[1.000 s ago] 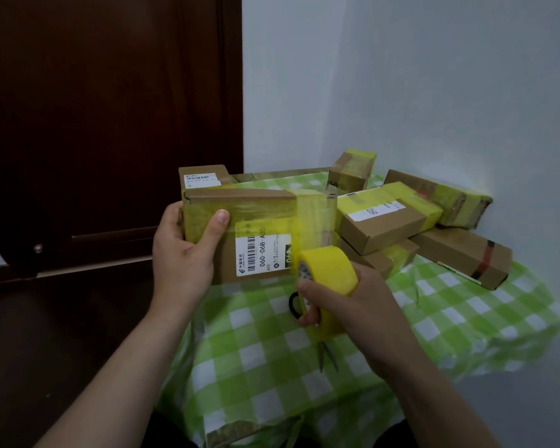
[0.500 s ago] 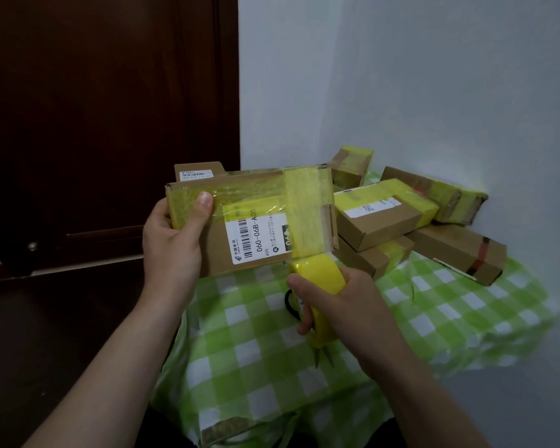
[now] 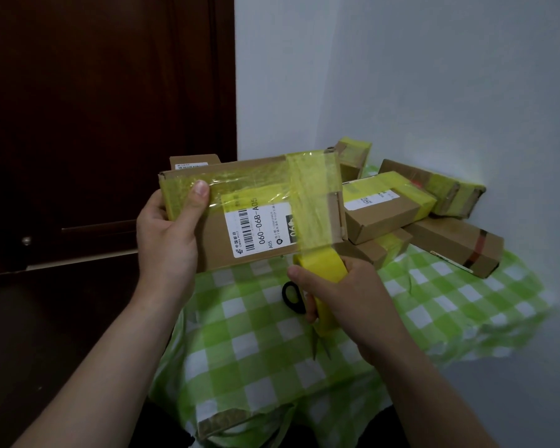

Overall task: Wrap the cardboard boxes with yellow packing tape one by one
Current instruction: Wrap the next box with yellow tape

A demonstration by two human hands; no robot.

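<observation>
My left hand [image 3: 168,240] grips the left end of a flat cardboard box [image 3: 220,244], thumb pressed on its taped corner, holding it up above the table. The box has a white barcode label and a fresh yellow tape band running down its right part. That band leads to the yellow tape roll [image 3: 324,263], which my right hand [image 3: 346,295] holds just under the box's lower right edge. The same hand also holds black-handled scissors [image 3: 293,297], blades pointing down.
A table with a green-and-white checked cloth [image 3: 259,344] sits below. Several taped cardboard boxes [image 3: 385,205] are piled at its far right against the white wall. Another box [image 3: 193,161] stands behind the held one. A dark wooden door fills the left.
The held box has risen and tilted, its right end higher. The tape roll has moved from the front face down to the box's bottom edge, drawing the band over the face.
</observation>
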